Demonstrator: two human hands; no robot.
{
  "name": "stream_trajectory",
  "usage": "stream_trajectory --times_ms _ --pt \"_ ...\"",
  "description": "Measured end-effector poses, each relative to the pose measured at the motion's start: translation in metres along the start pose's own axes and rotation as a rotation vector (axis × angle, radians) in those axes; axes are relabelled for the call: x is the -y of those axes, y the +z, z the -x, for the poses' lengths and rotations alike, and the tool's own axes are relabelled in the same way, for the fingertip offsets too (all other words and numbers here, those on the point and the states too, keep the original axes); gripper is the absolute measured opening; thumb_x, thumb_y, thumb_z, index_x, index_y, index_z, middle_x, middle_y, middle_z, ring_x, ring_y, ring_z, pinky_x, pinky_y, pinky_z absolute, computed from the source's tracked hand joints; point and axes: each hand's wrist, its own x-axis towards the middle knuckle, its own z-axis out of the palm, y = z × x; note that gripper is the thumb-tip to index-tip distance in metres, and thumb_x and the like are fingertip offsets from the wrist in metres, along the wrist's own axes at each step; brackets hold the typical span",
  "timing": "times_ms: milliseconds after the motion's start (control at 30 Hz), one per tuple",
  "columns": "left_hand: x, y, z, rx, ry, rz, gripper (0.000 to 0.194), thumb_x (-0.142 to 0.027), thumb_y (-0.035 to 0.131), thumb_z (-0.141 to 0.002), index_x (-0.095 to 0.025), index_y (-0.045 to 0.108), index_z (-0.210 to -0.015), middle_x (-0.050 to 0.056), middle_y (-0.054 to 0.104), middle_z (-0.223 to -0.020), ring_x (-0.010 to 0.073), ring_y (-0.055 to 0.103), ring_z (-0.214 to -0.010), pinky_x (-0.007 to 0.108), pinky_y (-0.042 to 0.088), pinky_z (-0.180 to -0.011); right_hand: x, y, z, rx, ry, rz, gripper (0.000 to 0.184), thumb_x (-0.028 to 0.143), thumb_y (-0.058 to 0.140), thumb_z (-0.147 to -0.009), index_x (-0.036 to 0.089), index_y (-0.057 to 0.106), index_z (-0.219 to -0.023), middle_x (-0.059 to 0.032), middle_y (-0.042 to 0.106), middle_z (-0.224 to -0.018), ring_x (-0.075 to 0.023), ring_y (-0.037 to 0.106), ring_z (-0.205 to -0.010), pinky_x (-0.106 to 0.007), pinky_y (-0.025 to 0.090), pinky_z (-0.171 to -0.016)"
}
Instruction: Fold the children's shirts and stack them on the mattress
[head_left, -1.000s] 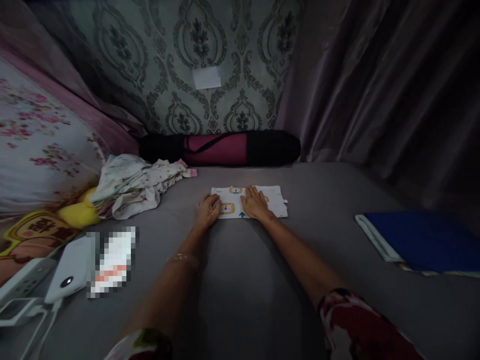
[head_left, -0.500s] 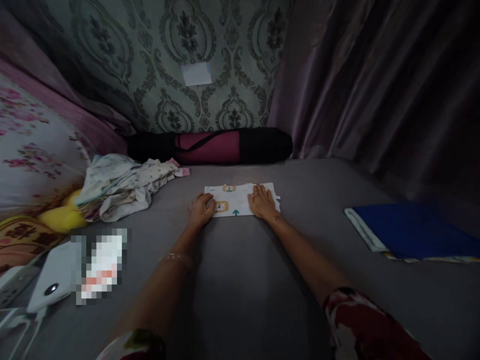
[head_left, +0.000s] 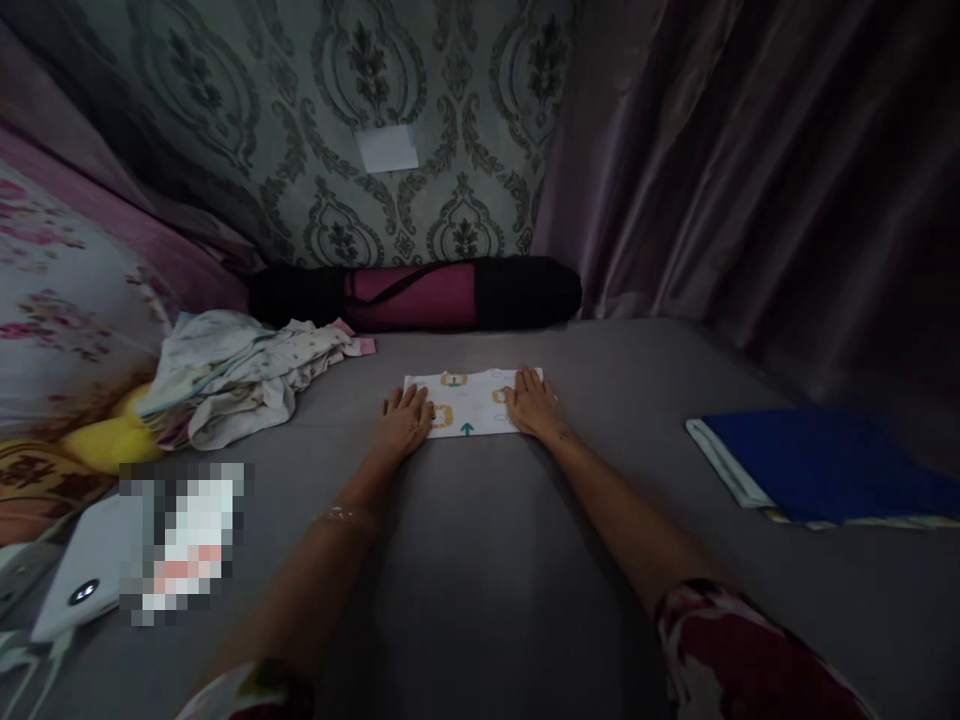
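A small folded white cloth (head_left: 471, 400) with yellow and teal prints lies flat on the grey bed sheet (head_left: 480, 560). My left hand (head_left: 403, 422) rests flat on its left end, fingers stretched out. My right hand (head_left: 534, 405) lies flat on its right end, fingers also stretched forward. Neither hand grips anything. Both forearms reach forward from the bottom of the view.
A heap of pale crumpled clothes (head_left: 240, 372) lies at the left, beside a floral pillow (head_left: 67, 320) and a yellow toy (head_left: 105, 440). A black and maroon roll bag (head_left: 416, 293) lies against the wall. A blue folder (head_left: 817, 465) lies at the right; a white power bank (head_left: 82, 570) sits at lower left.
My right hand has slid rightward along the cloth to its right end, and my left hand has flattened out on the left end. The view has shifted slightly.
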Motion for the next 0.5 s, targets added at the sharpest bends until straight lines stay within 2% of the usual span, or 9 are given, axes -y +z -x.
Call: stream_trajectory --times_ms 67,167,267,367,500 --pt "-0.003 -0.005 -0.003 -0.035 0.016 -0.072 0.052 -0.045 0.026 -0.097 -0.023 0.05 -0.138 0.006 0.046 -0.147 0.0344 0.029 -0.139 0.054 0.019 -0.112 0.001 0.001 -0.001 0.006 0.0 0.001 0.064 0.039 0.02 -0.099 -0.002 0.03 -0.147 -0.019 0.026 -0.155 -0.0292 0.02 -0.144 -0.044 0.016 -0.116" --pt "-0.014 -0.015 -0.016 -0.092 0.073 -0.185 0.054 -0.05 0.026 -0.097 -0.02 0.067 -0.114 0.011 0.064 -0.125 0.0346 0.04 -0.131 0.056 0.017 -0.111 0.001 0.003 -0.002 0.011 0.008 0.003 0.064 0.039 0.021 -0.099 -0.002 0.03 -0.147 -0.0186 0.026 -0.155 -0.0291 0.02 -0.144 -0.044 0.016 -0.116" --pt "-0.029 -0.02 -0.032 -0.073 0.096 -0.236 0.062 -0.053 0.025 -0.096 -0.012 0.071 -0.098 0.019 0.069 -0.104 0.033 0.056 -0.11 0.051 0.029 -0.104 0.001 0.004 -0.002 -0.009 0.013 0.007 0.063 0.039 0.022 -0.099 -0.001 0.031 -0.147 -0.0182 0.027 -0.155 -0.029 0.021 -0.144 -0.044 0.016 -0.115" --pt "-0.042 -0.015 -0.044 -0.063 0.07 -0.204 0.059 -0.052 0.031 -0.095 -0.006 0.068 -0.101 0.023 0.067 -0.104 0.034 0.059 -0.104 0.045 0.039 -0.094 0.0 0.003 -0.002 -0.035 0.003 0.006 0.062 0.038 0.024 -0.099 -0.001 0.034 -0.145 -0.0188 0.031 -0.153 -0.0291 0.024 -0.142 -0.043 0.018 -0.114" --pt "-0.041 -0.004 -0.058 -0.074 0.073 -0.095 0.049 -0.047 0.035 -0.095 -0.009 0.066 -0.104 0.023 0.063 -0.111 0.0374 0.053 -0.113 0.047 0.041 -0.091 -0.003 -0.006 -0.006 -0.079 -0.04 0.025 0.055 0.038 0.026 -0.1 0.002 0.05 -0.135 -0.0196 0.047 -0.143 -0.0286 0.039 -0.132 -0.04 0.024 -0.11"
